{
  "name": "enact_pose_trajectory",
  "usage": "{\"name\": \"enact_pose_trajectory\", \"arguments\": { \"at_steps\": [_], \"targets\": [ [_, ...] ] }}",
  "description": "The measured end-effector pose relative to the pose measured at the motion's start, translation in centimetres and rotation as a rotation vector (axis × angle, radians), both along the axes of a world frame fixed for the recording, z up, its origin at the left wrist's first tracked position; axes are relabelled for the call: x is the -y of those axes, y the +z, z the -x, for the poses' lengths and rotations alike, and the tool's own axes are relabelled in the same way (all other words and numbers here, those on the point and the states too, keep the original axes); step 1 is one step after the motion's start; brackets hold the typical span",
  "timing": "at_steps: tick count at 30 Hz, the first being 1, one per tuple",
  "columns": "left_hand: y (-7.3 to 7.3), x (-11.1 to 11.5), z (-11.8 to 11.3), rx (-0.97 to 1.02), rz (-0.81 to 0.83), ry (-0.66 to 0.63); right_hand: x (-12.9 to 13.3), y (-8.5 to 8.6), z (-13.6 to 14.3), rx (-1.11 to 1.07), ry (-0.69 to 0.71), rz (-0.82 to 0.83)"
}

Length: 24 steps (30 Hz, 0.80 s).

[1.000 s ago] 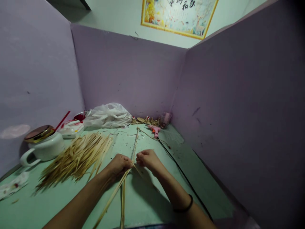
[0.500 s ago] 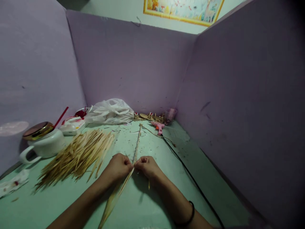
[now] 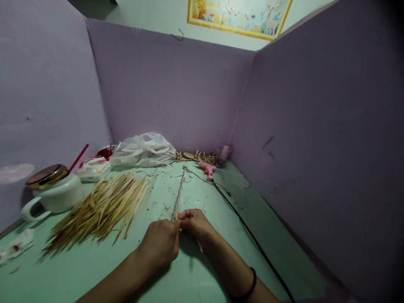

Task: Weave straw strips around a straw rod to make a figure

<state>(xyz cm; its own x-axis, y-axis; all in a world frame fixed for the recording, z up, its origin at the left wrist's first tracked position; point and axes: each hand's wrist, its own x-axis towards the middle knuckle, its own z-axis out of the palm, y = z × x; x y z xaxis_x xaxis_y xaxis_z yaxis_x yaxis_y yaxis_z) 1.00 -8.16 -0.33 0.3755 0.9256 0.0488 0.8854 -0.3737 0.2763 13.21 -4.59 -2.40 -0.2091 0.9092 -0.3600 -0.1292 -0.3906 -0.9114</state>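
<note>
A thin braided straw cord (image 3: pixel 179 191) stretches from the far part of the table toward me, and its near end runs into my hands. My left hand (image 3: pixel 161 242) is closed at that end, knuckles up, and covers the loose strands beneath it. Touching it, my right hand (image 3: pixel 193 223) pinches the cord with thumb and forefinger. A short straw strip (image 3: pixel 199 245) sticks out below my right palm. Left of my hands lies a fanned bundle of dry straw strips (image 3: pixel 101 210).
A white mug (image 3: pixel 65 193) with a gold-coloured lid stands at left. Farther back are a white plastic bag (image 3: pixel 143 150), a pink glue gun (image 3: pixel 208 170) with a black cable (image 3: pixel 249 229), and a clear cup (image 3: pixel 224 155). Purple panels (image 3: pixel 170 92) enclose the table.
My left hand has turned knuckles-up and dropped slightly toward me. The long loose strands that trailed below it are now mostly hidden. My right hand stays at the cord. The view has shifted slightly.
</note>
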Motion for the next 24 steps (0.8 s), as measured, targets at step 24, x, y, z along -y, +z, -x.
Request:
{"name": "enact_pose_trajectory", "arguments": {
  "at_steps": [24],
  "targets": [
    [-1.2, -3.9, 0.4, 0.759, 0.485, 0.285, -0.7, -1.8, -0.5, 0.333, 0.043, -0.28]
  ]
}}
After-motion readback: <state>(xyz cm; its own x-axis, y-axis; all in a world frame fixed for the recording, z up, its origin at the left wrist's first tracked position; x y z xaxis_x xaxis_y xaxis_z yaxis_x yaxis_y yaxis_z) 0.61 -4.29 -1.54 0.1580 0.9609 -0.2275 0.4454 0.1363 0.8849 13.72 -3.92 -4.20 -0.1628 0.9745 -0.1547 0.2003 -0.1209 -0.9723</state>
